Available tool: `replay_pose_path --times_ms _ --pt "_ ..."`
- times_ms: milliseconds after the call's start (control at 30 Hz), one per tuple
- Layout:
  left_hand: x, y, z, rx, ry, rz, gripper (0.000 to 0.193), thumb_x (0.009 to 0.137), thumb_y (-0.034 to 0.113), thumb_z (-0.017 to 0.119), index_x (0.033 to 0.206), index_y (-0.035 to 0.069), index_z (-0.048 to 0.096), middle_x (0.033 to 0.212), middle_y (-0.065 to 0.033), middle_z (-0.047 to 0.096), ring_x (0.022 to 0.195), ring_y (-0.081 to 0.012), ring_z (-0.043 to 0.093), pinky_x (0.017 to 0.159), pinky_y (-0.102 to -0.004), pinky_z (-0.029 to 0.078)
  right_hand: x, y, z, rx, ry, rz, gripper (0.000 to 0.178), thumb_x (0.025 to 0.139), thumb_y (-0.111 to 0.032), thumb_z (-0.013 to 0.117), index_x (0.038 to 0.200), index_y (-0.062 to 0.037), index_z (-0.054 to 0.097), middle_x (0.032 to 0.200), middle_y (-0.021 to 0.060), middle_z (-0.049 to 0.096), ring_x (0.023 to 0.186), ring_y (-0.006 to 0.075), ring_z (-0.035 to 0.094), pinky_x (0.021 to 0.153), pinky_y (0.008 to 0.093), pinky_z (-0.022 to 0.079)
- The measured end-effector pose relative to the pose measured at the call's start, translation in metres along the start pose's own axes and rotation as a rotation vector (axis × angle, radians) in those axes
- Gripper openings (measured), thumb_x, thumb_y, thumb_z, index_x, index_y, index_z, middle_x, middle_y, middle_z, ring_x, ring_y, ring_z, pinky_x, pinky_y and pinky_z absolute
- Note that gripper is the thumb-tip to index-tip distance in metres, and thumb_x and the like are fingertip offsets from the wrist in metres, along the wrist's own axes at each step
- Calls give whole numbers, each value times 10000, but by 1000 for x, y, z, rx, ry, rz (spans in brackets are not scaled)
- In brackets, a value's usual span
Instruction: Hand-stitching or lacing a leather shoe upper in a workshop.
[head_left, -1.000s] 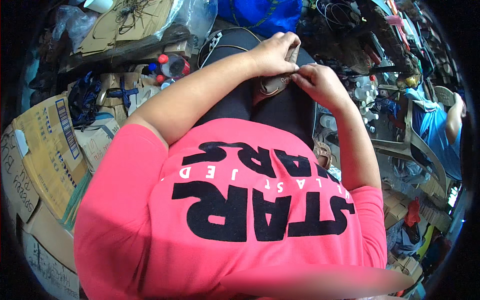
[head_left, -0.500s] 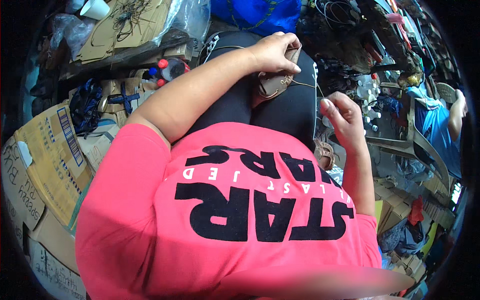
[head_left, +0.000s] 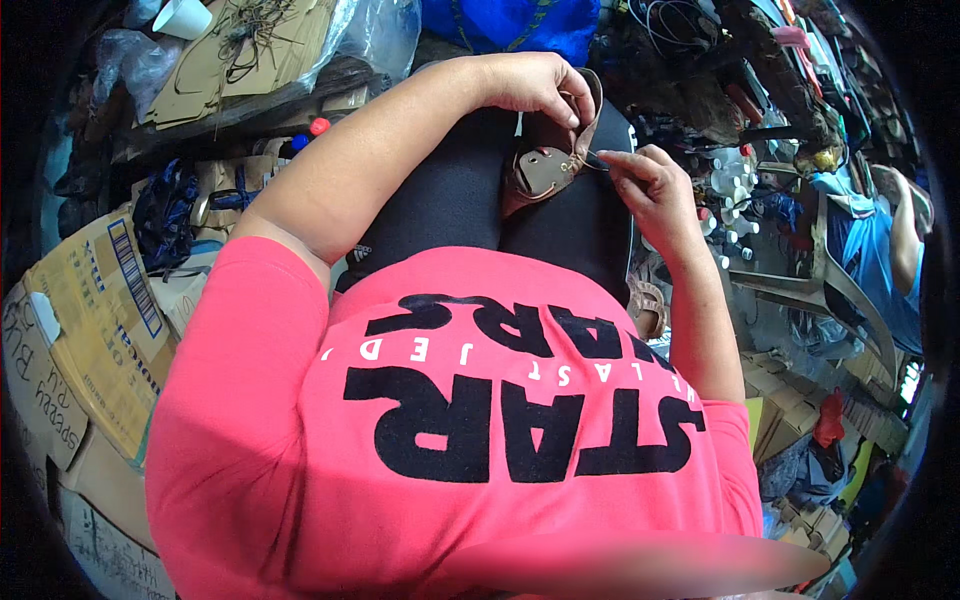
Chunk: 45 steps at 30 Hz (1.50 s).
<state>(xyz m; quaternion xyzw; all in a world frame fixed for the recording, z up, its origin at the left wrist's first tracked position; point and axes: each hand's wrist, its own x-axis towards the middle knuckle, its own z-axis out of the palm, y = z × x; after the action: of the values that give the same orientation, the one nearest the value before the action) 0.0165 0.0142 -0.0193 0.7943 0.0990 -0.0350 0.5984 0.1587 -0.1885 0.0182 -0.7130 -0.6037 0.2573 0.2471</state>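
Across my thighs rests a brown leather shoe (head_left: 545, 172), its dark inside partly showing, with pale stitching along one edge. My left hand (head_left: 548, 88) is closed on the raised leather flap at its far end, thumb and fingers pinching it. Thin tan cord (head_left: 573, 162) loops at the shoe's right edge. Just right of the shoe, my right hand (head_left: 655, 190) is closed in a pinch on a thin dark piece (head_left: 597, 161) whose tip reaches the cord. What kind of piece it is, I cannot make out.
A blue bag (head_left: 515, 25) lies beyond my knees. Cardboard sheets with loose cord (head_left: 235, 65) are far left, and a yellow-brown carton (head_left: 95, 320) is at my left. Several small white bottles (head_left: 735, 185) stand right, near a chair frame (head_left: 835, 265) and another person's arm (head_left: 905, 235).
My right hand has moved left, up to the shoe's edge, and the cord that stretched toward it is now slack near the stitching. My left hand has shifted slightly left, still gripping the flap.
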Motion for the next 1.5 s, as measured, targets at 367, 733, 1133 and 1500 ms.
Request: replay_pose_path --times_ms 367,733,1133,1500 --pt "5 -1 -2 29 -26 17 224 779 105 691 988 25 693 933 -46 679 878 -130 607 841 -275 465 6 -3 -3 -40 -19 -12 218 785 -71 634 991 -92 703 779 115 547 717 266 589 660 348 464" --pt "7 4 -2 100 -74 38 231 793 111 678 1009 28 673 956 -46 653 906 -134 599 853 -273 464 11 -10 0 -21 16 -79 215 765 -68 634 964 -96 710 753 126 571 697 290 602 646 361 481" --pt "9 -1 -4 -15 -129 39 217 795 93 676 1000 22 663 926 -31 665 874 -118 605 836 -271 467 27 21 -2 164 -128 -20 259 794 8 624 999 -119 718 774 36 520 728 131 523 662 259 434" --pt "7 -6 6 70 -3 83 224 745 105 683 955 37 642 895 -50 651 891 -158 600 854 -304 459 30 16 17 145 10 -108 167 756 -85 726 922 -90 705 759 39 553 719 140 553 641 268 439"
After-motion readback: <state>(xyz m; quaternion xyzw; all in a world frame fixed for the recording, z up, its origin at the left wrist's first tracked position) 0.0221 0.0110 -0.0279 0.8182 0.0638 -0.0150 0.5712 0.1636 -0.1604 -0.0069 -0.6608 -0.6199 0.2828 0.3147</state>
